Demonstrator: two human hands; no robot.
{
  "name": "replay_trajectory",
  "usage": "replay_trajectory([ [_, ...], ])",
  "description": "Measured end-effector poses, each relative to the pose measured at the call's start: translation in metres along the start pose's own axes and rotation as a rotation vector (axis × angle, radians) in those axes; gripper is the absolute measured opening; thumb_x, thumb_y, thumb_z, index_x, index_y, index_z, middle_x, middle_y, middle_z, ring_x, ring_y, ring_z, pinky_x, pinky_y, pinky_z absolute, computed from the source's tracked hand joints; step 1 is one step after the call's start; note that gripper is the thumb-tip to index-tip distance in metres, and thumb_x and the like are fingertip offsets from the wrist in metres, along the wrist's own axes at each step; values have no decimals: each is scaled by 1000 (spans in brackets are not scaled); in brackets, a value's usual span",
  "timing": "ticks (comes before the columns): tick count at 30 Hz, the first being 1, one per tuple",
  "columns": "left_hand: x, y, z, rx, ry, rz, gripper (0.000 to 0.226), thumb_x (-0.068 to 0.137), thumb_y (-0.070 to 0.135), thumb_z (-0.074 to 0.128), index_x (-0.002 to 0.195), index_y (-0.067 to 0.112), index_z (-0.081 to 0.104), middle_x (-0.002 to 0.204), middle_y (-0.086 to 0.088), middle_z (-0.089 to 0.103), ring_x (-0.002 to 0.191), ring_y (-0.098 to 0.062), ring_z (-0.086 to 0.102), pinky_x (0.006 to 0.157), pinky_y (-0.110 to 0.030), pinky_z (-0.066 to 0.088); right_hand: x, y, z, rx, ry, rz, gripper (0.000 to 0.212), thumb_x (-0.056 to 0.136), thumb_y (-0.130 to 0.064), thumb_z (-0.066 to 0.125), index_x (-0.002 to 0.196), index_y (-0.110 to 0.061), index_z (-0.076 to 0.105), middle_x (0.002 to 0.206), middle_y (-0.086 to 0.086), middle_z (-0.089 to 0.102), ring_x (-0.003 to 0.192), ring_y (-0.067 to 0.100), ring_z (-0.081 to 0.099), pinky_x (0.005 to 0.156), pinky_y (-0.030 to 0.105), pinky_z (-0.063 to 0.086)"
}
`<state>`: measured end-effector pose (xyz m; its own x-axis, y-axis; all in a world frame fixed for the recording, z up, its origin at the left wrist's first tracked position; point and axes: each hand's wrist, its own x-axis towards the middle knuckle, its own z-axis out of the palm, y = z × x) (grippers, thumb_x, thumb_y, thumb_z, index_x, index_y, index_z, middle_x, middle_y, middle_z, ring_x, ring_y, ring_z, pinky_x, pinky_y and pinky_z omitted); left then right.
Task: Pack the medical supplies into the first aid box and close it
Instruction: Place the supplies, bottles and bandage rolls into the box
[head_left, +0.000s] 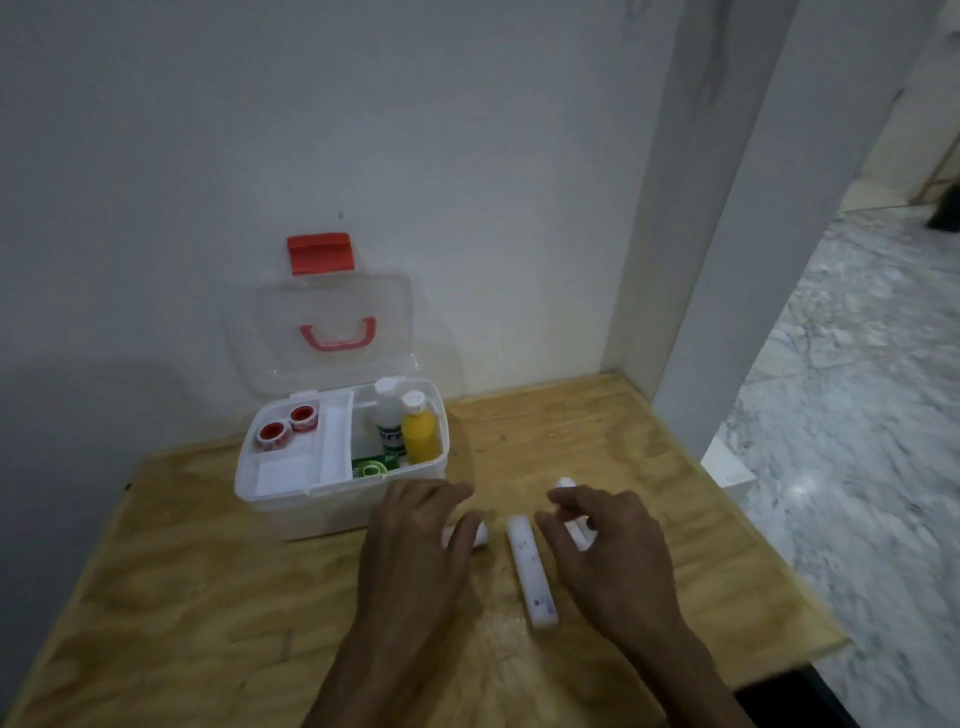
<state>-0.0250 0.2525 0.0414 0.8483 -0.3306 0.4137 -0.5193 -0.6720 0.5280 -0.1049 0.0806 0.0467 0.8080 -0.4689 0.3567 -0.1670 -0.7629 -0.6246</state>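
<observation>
The white first aid box (270, 493) stands open at the back of the wooden table, its clear lid (332, 332) with a red latch leaning on the wall. Inside are two red tape rolls (288, 426), a white bottle (388, 421), a yellow bottle (418, 434) and a green packet (371, 467). A long white case (531, 569) lies between my hands. My left hand (421, 540) rests over a small white item (480, 532), fingers spread on it. My right hand (608, 551) has its fingers curled around a thin white stick-like item (566, 483); the grip is blurred.
The plywood table (208, 571) fits into a corner, with a white wall behind and a white pillar (727, 260) at the right. Past the table's right edge lies a marble floor (857, 415). Bare wood spreads left and in front of the box.
</observation>
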Motion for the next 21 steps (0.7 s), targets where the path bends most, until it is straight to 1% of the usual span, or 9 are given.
replay_trajectory([
  [1,-6,-4,6,26,-35,-36,25,84,36,67,108,27,72,109,5,69,104,-16,58,92,-34,46,-8,0,4,-58,8,-12,20,80,-46,70,96,-34,73,80,-18,68,82,15,58,71,37,50],
  [4,-17,-15,15,77,-65,-82,26,86,45,58,105,30,71,108,11,69,103,-14,57,89,-38,47,-28,1,20,-261,-19,-19,30,77,-56,64,96,-34,74,91,-12,72,82,21,60,69,39,47],
  [8,-23,-23,22,49,-72,-97,24,87,47,59,107,38,70,104,19,69,101,-8,60,88,-38,47,-40,-1,36,-369,13,1,35,77,-55,59,99,-33,74,98,-9,73,85,25,60,72,41,42],
  [11,-22,-20,25,56,-59,-100,19,88,45,59,101,37,71,94,18,70,93,-8,61,84,-38,47,-41,0,39,-387,84,-19,33,77,-50,53,94,-32,75,88,-7,73,81,26,59,72,39,35],
  [13,-23,-18,25,60,-52,-102,17,88,45,60,97,37,71,90,18,70,89,-8,62,82,-38,47,-40,0,41,-380,130,-25,30,78,-48,53,92,-32,75,85,-5,73,79,27,59,71,39,33],
  [16,-28,-9,30,62,-12,-110,23,83,40,63,105,39,72,94,15,72,90,-12,63,83,-38,48,-45,4,39,-371,173,-43,29,80,-46,53,90,-30,76,80,-5,71,77,27,60,71,38,33],
  [18,-34,-6,23,37,9,-140,27,80,39,64,106,35,72,94,11,73,89,-15,64,83,-38,48,-45,4,38,-338,177,-69,30,81,-46,53,89,-30,76,80,-5,71,77,27,61,70,37,32],
  [19,-36,-6,16,15,17,-150,28,80,39,64,106,33,72,93,9,73,89,-16,64,83,-37,48,-44,3,40,-315,197,-74,29,81,-46,53,88,-30,77,82,-5,72,77,27,62,69,37,33],
  [21,-34,0,9,19,98,-118,29,81,42,61,104,30,73,93,7,73,89,-18,65,84,-38,48,-42,-1,33,-252,231,-52,26,81,-46,56,87,-31,77,84,-7,72,79,24,65,67,36,39],
])
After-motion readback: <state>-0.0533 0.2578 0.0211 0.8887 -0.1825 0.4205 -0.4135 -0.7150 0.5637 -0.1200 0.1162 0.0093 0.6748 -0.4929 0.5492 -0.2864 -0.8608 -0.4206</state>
